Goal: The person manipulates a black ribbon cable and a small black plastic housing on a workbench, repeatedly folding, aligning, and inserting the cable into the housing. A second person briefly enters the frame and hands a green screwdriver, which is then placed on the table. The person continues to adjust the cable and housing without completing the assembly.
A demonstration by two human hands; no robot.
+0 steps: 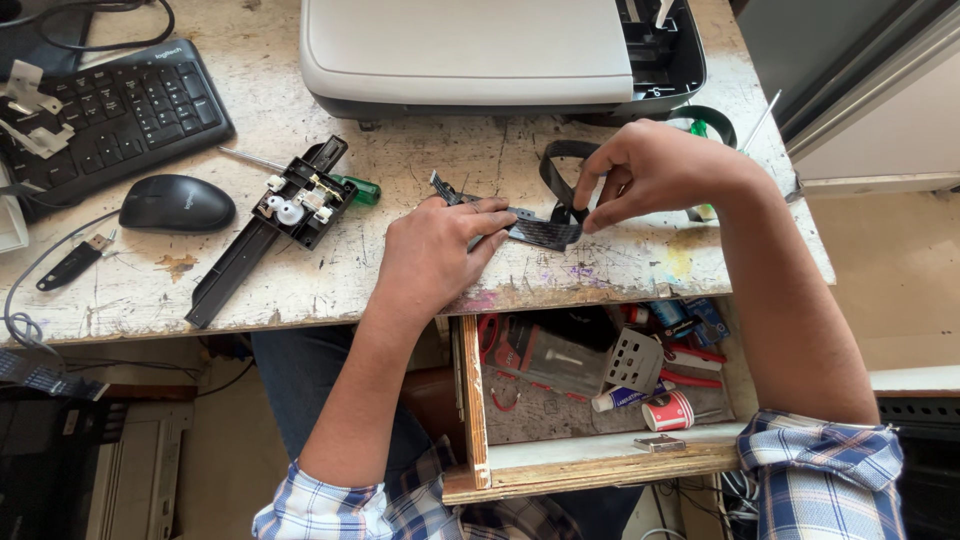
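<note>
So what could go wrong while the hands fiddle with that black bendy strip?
The left hand pins the flat black strip near the bench edge while the right hand pinches its looped end; a hard tug might kink or tear it. If it slips, it could drop into the open drawer below, among the clutter.

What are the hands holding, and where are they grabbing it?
A flat black ribbon strip. The left hand presses its flat end on the table; the right hand pinches its looped end.

Head view, steeply down, close.
</note>
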